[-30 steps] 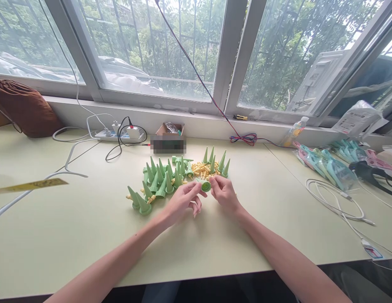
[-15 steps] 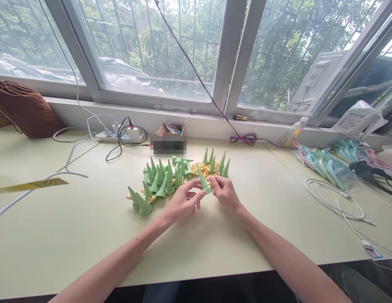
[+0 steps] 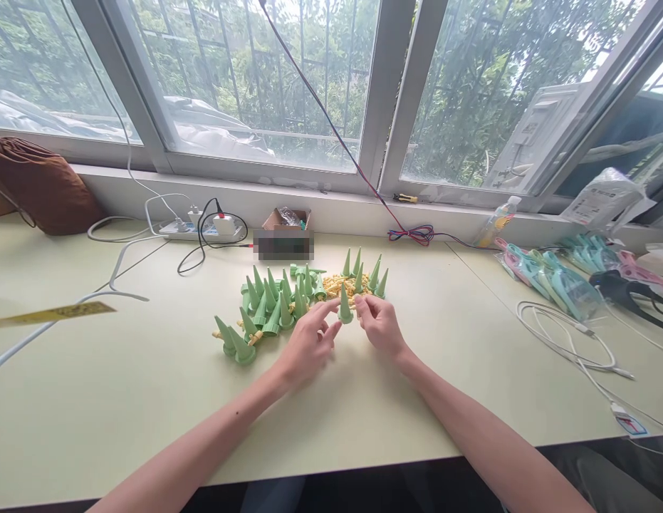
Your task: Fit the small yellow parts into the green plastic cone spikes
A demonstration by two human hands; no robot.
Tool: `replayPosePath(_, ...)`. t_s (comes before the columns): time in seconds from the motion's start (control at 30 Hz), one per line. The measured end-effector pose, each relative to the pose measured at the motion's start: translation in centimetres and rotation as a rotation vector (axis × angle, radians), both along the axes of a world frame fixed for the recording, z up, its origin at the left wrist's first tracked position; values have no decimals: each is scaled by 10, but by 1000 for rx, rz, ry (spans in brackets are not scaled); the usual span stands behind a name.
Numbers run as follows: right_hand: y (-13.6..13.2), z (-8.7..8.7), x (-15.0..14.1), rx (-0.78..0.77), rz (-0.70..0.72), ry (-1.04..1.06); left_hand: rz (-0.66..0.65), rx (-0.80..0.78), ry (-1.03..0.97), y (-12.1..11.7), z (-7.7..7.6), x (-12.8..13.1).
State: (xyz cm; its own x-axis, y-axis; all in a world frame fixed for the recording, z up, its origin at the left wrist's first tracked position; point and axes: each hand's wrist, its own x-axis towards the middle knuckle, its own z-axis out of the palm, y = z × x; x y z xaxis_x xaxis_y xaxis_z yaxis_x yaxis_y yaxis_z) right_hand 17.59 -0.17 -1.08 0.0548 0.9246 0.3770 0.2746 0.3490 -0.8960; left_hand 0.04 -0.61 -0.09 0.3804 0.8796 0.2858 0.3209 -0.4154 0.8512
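Between my hands a green cone-shaped watering spike [image 3: 345, 308] points upward, its wide base down. My left hand [image 3: 310, 342] is at its left with fingers apart, the index fingertip close to the cone; whether it touches is unclear. My right hand [image 3: 382, 324] is closed in a pinch at the spike's right side, on what looks like a small yellow valve, mostly hidden by the fingers. Behind lies a pile of small yellow valves [image 3: 335, 285] with several green spikes standing in it. More green spikes [image 3: 260, 308] cluster to the left, some with yellow valves sticking out of them.
A power strip [image 3: 176, 229], a small cardboard box [image 3: 278, 218] and bundled red-blue wires [image 3: 416, 236] lie along the window sill. At right are a bottle [image 3: 496, 222], bagged pastel plastic items [image 3: 560, 281] and a coiled white cable [image 3: 563, 342]. A brown bag [image 3: 43, 185] stands at far left.
The green spike has turned from a leftward tilt to upright and sits slightly lower. My left fingers have spread and drawn back from its base. My right hand stays almost in place, still pinched.
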Motion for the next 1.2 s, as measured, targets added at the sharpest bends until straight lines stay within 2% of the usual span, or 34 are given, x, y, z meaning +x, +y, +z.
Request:
replayPosePath(0.2, -1, 1, 0, 1, -51, -4, -4, -274, -137, 2, 5, 1)
replayPosePath(0.3, -2, 1, 0, 13, -19, -12, -61, -436, -199, 5, 6, 3)
replayPosePath(0.37, -2, 0, 0, 27, 14, -20, -87, -489, -202, 6, 6, 4)
replayPosePath(0.6, -3, -1, 0, 32, 20, -40, -54, -455, -204, 6, 4, 4)
replayPosePath(1.2, -3, 0, -1, 25, 3, -36, 94, -193, -219, 5, 6, 0)
